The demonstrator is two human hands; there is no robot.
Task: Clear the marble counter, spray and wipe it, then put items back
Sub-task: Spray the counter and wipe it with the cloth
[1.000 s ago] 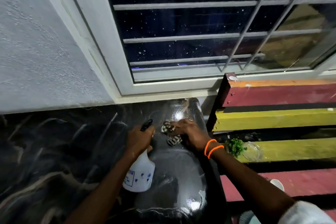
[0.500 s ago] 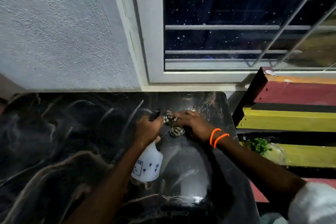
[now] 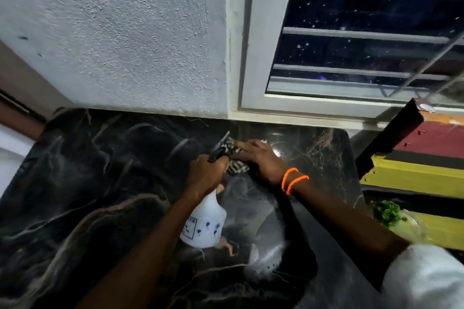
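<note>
White sleeve (image 3: 426, 281) showing near right. Marble counter (image 3: 82, 183), black with pale veins, filling near and middle; wet sheen beside bottle. Left hand (image 3: 204, 175) clamping neck of white spray bottle (image 3: 204, 226), bottle hanging over counter, black nozzle pointing far. Right hand (image 3: 261, 160), orange bands (image 3: 292, 180) on wrist, pressing fingers-together on patterned cloth (image 3: 237, 167), flat on counter just right of left hand. Greens (image 3: 388, 212) sitting on painted slat rack (image 3: 414, 173) at right. Textured wall (image 3: 113, 32) and barred window (image 3: 364, 32) standing far.
</note>
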